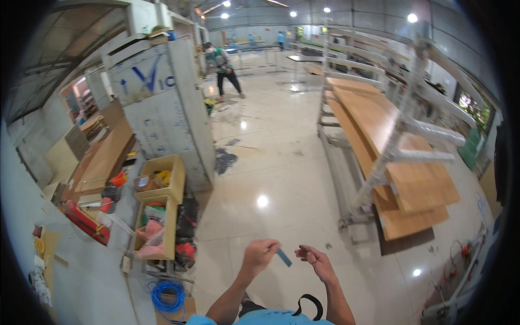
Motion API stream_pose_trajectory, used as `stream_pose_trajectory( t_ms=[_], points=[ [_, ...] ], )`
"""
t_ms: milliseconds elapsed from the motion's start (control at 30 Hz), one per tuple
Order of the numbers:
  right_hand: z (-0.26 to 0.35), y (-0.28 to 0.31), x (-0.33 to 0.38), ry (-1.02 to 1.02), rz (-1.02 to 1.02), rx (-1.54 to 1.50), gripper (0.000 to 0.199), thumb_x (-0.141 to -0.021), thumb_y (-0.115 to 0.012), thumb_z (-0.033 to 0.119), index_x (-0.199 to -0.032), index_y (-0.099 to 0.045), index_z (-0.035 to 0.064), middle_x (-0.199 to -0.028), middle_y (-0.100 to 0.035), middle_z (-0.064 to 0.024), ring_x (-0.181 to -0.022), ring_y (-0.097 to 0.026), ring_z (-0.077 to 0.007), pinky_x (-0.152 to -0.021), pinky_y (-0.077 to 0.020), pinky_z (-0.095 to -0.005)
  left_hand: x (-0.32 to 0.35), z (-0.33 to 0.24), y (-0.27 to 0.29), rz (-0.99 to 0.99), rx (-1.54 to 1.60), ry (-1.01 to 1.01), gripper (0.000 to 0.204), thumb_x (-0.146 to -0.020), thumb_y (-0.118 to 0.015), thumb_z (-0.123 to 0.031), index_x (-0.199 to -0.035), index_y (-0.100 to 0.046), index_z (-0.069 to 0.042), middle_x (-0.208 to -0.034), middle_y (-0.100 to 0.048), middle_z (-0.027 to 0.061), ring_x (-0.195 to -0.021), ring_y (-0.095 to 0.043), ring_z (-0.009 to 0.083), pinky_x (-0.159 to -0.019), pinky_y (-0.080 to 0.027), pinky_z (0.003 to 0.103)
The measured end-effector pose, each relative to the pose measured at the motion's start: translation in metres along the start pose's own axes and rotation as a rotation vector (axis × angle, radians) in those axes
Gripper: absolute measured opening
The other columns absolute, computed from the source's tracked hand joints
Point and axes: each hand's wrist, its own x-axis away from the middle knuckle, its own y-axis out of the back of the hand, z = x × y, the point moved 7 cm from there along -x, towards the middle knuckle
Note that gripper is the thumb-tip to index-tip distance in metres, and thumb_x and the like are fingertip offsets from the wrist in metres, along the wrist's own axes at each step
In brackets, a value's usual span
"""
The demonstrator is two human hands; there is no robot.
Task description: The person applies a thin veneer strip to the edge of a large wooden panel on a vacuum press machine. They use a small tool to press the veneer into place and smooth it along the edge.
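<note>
My left hand [259,255] is closed on one end of a short, flat blue strip [284,258], which sticks out to the right and slants downward. What exactly the strip is, I cannot make out. Just to its right is my right hand [317,261], fingers apart and slightly bent, holding nothing and not touching the strip. Both hands are in front of my body, above the pale tiled floor [265,227]. A black strap loop [314,303] shows against my blue shirt.
On the right stands a wheeled metal rack [357,208] bearing wooden boards [417,181]. Left are wooden bins [174,230], a coil of blue hose [168,297] and a tall cabinet [189,108]. A person [222,65] in a green vest is farther off.
</note>
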Motion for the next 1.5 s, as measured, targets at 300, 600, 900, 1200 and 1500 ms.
stream_pose_trajectory(
  t_ms=[300, 600, 900, 1200, 1500],
  points=[
    [0.014, 0.196, 0.184, -0.130, -0.381, 0.039, 0.025, -0.096, -0.056, 0.019, -0.100, -0.068, -0.0021, -0.085, -0.071, -0.0079, -0.081, -0.061, -0.0112, -0.075, -0.0450, -0.0245, 0.058, -0.157, -0.305, 0.650, 0.169, -0.027, 0.022, -0.087, -0.067, -0.024, -0.094, -0.069, -0.004, -0.085, -0.068, 0.0090, -0.078, -0.063, 0.0202, -0.070, -0.051, 0.032],
    [-0.023, 0.424, 0.299, -0.196, -0.844, 0.114, 0.016, -0.093, -0.057, 0.010, -0.088, -0.063, -0.0043, -0.079, -0.070, -0.0114, -0.070, -0.063, -0.0129, -0.064, -0.0468, -0.0258, 0.077, -0.243, -0.565, 0.989, 0.356, 0.111, 0.025, -0.085, -0.067, -0.026, -0.093, -0.069, -0.002, -0.082, -0.068, 0.0105, -0.073, -0.063, 0.0185, -0.069, -0.050, 0.032],
    [0.083, 0.620, 0.396, -0.246, -1.117, 0.172, 0.028, -0.091, -0.059, 0.025, -0.083, -0.069, 0.0000, -0.080, -0.070, -0.0077, -0.079, -0.055, -0.0141, -0.081, -0.0412, -0.0306, 0.067, -0.395, -0.810, 1.123, 0.456, -0.075, 0.028, -0.084, -0.064, -0.033, -0.088, -0.069, -0.005, -0.076, -0.067, 0.0129, -0.070, -0.063, 0.0281, -0.066, -0.048, 0.039],
    [0.030, 0.863, 0.445, -0.081, -1.185, -0.071, 0.019, -0.092, -0.055, 0.011, -0.084, -0.059, -0.0057, -0.077, -0.068, -0.0170, -0.070, -0.068, -0.0215, -0.068, -0.0520, -0.0296, 0.048, -0.450, -1.043, 1.224, 0.409, 0.203, 0.028, -0.087, -0.065, -0.029, -0.090, -0.070, -0.002, -0.075, -0.066, 0.0082, -0.073, -0.064, 0.0144, -0.066, -0.050, 0.030],
    [0.078, 1.168, 0.514, -0.146, -1.214, 0.026, 0.018, -0.094, -0.055, 0.011, -0.084, -0.061, -0.0027, -0.079, -0.068, -0.0137, -0.076, -0.066, -0.0181, -0.078, -0.0506, -0.0316, -0.056, -0.528, -1.265, 0.643, 0.685, 0.487, 0.023, -0.090, -0.065, -0.025, -0.083, -0.069, -0.004, -0.066, -0.056, -0.0004, -0.062, -0.047, 0.0063, -0.060, -0.039, 0.023]
  ],
)
